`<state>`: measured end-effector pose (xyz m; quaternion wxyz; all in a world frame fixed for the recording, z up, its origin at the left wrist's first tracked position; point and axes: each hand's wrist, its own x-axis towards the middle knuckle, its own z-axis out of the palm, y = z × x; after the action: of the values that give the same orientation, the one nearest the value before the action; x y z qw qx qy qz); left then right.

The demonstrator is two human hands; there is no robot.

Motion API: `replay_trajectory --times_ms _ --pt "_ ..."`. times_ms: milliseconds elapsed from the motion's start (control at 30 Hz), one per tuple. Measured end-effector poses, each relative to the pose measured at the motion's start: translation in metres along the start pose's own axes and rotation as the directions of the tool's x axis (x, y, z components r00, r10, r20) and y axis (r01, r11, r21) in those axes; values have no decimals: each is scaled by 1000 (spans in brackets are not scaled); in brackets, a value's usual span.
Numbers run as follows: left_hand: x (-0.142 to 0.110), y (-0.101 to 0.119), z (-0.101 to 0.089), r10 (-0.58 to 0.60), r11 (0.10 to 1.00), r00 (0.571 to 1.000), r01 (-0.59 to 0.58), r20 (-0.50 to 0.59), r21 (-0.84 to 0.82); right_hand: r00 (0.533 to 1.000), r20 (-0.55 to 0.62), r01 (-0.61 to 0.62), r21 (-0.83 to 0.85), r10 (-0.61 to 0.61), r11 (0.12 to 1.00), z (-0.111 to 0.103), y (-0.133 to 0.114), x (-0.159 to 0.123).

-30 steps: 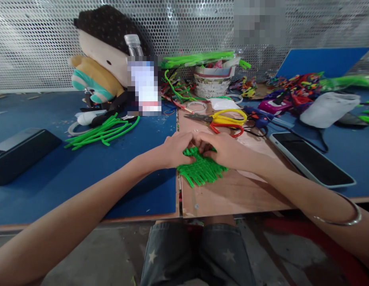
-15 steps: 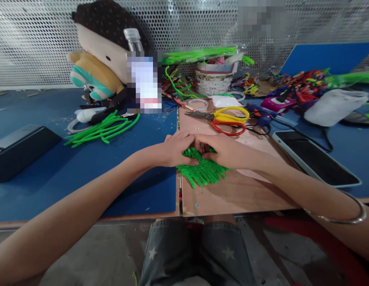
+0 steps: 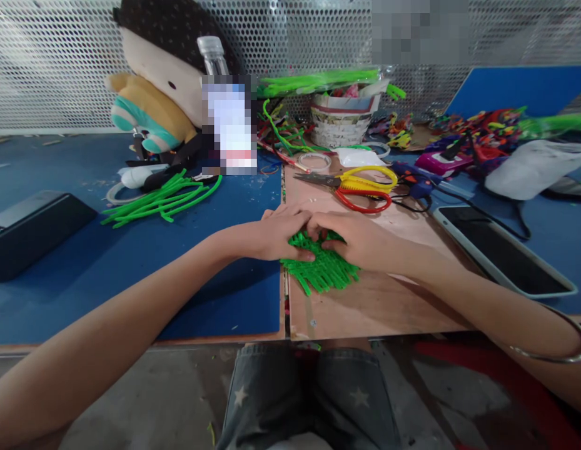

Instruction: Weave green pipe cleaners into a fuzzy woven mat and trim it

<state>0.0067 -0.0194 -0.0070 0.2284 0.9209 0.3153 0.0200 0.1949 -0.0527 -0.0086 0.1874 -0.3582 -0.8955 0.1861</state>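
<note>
A small mat of woven green pipe cleaners (image 3: 321, 272) lies on the wooden board, its loose ends fanned toward me. My left hand (image 3: 285, 234) covers its far left part, thumb pressed on top and fingers over the far edge. From the right, my right hand (image 3: 349, 234) bends its fingers in a pinch at the mat's far side, thumb resting on the green strands. Both hands meet at the fingertips, and what exactly lies between them is hidden. Beyond them are scissors (image 3: 349, 184) with yellow and red handles.
Loose green pipe cleaners (image 3: 163, 200) lie on the left, near a dark box-shaped object (image 3: 41, 228). A phone (image 3: 503, 250) rests at the right. Farther back stand a bottle (image 3: 212, 56), a plush toy (image 3: 154, 62), a woven basket (image 3: 339, 125) and a purple device (image 3: 440, 162).
The view has shifted slightly. Both hands stay on the green mat in nearly the same pose, and the mat lies where it was.
</note>
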Motion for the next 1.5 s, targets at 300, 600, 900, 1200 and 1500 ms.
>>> replay_trajectory --times_ms 300,600,900,1200,1500 --pt "-1 -1 -4 -11 1000 997 9 75 27 1000 19 4 -55 -3 998 0 -2 1" --pt "0 2 -3 -42 999 997 41 68 15 999 48 10 -14 -10 1000 2 0 6" --pt "0 0 0 -45 998 998 43 43 44 1000 0 15 18 -15 1000 4 -2 2" --pt "-1 0 -2 -19 999 998 17 68 43 998 6 68 -21 -68 997 9 -1 1" --pt "0 1 -2 -43 998 997 41 71 40 995 44 85 0 -85 996 7 -4 6"
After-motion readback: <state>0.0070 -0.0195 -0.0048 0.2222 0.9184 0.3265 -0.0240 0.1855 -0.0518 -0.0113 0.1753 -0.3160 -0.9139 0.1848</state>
